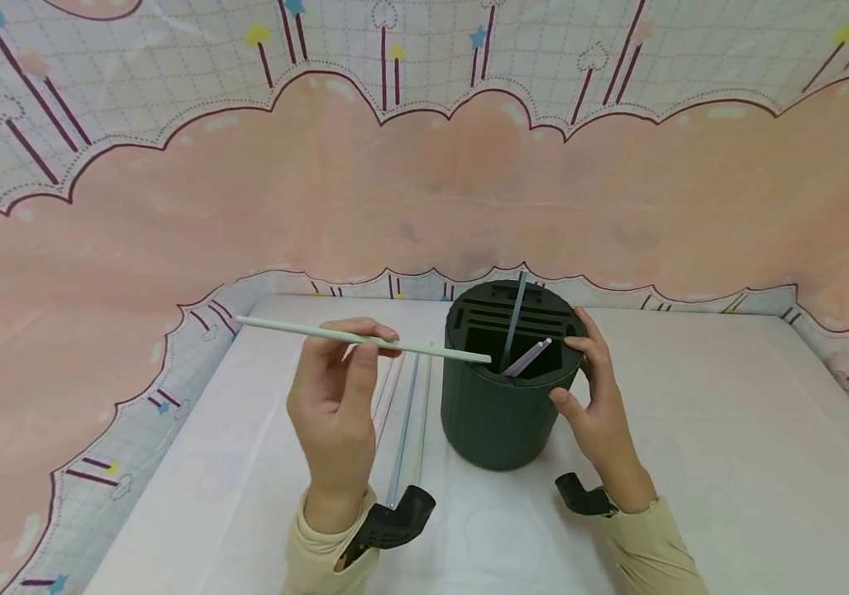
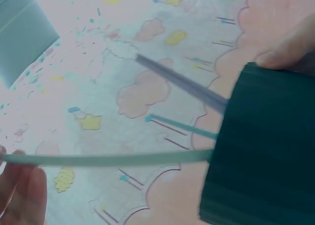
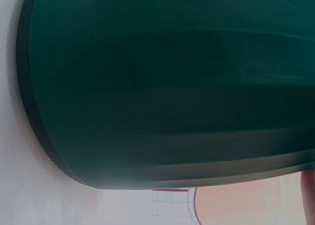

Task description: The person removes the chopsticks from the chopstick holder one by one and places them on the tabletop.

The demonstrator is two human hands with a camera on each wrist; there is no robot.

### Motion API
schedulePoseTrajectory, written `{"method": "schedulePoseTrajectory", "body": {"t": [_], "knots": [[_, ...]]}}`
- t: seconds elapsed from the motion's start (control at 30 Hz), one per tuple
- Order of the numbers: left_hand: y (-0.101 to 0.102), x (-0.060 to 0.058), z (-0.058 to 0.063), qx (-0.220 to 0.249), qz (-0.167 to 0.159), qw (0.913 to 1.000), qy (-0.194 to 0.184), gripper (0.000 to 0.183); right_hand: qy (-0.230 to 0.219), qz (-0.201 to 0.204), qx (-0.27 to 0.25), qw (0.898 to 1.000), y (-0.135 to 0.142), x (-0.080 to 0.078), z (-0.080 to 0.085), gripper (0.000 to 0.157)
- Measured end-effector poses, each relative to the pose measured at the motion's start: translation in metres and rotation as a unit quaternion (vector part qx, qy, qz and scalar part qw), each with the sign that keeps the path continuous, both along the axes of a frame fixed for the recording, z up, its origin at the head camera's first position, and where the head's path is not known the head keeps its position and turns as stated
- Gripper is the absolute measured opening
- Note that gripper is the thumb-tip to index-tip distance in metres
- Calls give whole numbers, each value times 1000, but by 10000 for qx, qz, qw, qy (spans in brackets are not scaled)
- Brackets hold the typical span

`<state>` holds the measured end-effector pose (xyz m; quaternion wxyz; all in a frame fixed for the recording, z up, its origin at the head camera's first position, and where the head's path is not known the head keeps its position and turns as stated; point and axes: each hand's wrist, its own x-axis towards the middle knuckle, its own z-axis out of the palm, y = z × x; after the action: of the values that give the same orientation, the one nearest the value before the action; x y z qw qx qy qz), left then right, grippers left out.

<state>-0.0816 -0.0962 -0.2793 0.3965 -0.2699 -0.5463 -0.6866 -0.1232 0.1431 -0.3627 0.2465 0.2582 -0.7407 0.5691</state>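
My left hand (image 1: 338, 413) pinches a thin pale green straw (image 1: 290, 329) between thumb and fingers. The straw lies nearly level in the head view, its right end over the front opening of a dark green round holder (image 1: 498, 426). A grey-blue straw (image 1: 517, 318) and light purple straws (image 1: 528, 358) lean out of that opening. On the holder's right side, my right hand (image 1: 603, 417) grips the rim with thumb and fingers. The left wrist view shows the held straw (image 2: 113, 159) reaching to the holder's mouth. Ribbed holder wall (image 3: 162, 97) fills most of the right wrist view.
Several thin straws, among them a blue one (image 1: 403, 430), lie on the white table (image 1: 231, 496) left of the holder. Slots cover the rear of the holder's top. A peach cloth (image 1: 424, 190) with a cloud pattern hangs behind the table.
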Motion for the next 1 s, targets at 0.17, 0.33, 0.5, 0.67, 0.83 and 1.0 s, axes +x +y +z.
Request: {"method": "schedulePoseTrajectory", "body": {"t": [0.17, 0.33, 0.5, 0.67, 0.83, 1.0], "knots": [[-10, 1, 5, 606, 204, 9979, 121, 15, -56, -15, -14, 10000, 1, 1, 0, 62], [-20, -1, 7, 970, 286, 9948, 78, 16, -93, -21, -13, 10000, 1, 1, -1, 61], [-27, -1, 12, 858, 579, 9946, -51, 17, -88, -40, 16, 10000, 1, 1, 0, 62], [-30, -2, 13, -159, 1534, 9872, -403, 17, -113, -50, 10, 9999, 1, 1, 0, 61], [-42, -21, -9, -1450, 2564, 9517, -866, 17, -140, -40, -7, 9999, 1, 2, 0, 61], [-57, -44, -38, -2502, 2923, 9118, -1434, 20, -101, -6, -14, 9999, 1, 1, -1, 61]]}}
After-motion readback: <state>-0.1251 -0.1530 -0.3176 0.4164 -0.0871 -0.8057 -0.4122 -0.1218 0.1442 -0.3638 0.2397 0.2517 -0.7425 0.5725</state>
